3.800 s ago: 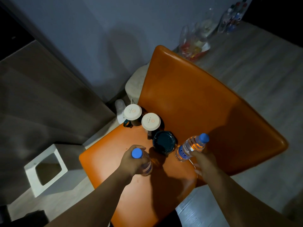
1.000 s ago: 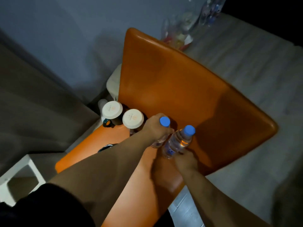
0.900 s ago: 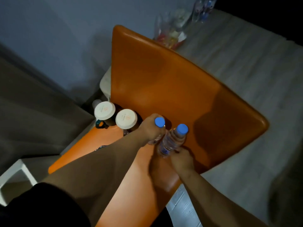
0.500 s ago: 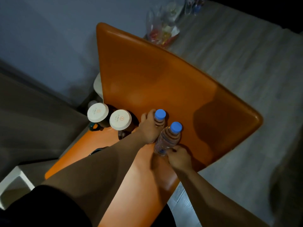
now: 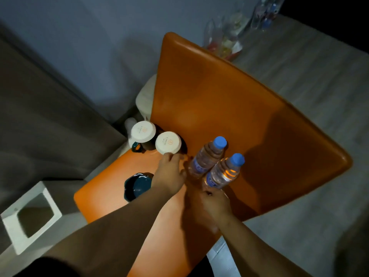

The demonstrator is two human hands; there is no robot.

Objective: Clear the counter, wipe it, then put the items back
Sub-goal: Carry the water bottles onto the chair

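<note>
Dim room, grey wall, very low light. At right is a pale grained surface; I cannot tell whether it is floor or bed.

- Orange chair (image 5: 219, 100): the seat and back are in view, and the front of the seat is cut off by the frame.
- Far lidded cup (image 5: 143, 130) and near lidded cup (image 5: 168, 142): both are at the rear left of the seat, just beside each other. The white lids hide the dark bodies. A teal handle (image 5: 136, 147) shows under the far one.
- Far bottle (image 5: 207, 156) and near bottle (image 5: 223, 172): both are clear with blue caps and stand touching at mid-seat, against the chair back.
- Left hand (image 5: 169, 173): its back faces the camera, with the fingertips at the near lidded cup's rim. The fingers are hidden, so I cannot tell the grip.
- Right hand (image 5: 214, 200): it is curled round the near bottle's base, which it hides.
- Teal dish (image 5: 135, 186): it sits on the seat, partly hidden behind the left forearm.
- White square bin (image 5: 30, 218): it stands on the floor at lower left.
- Clear bottles and bag (image 5: 225, 41): these are beyond the chair back and too blurred to make out.
</note>
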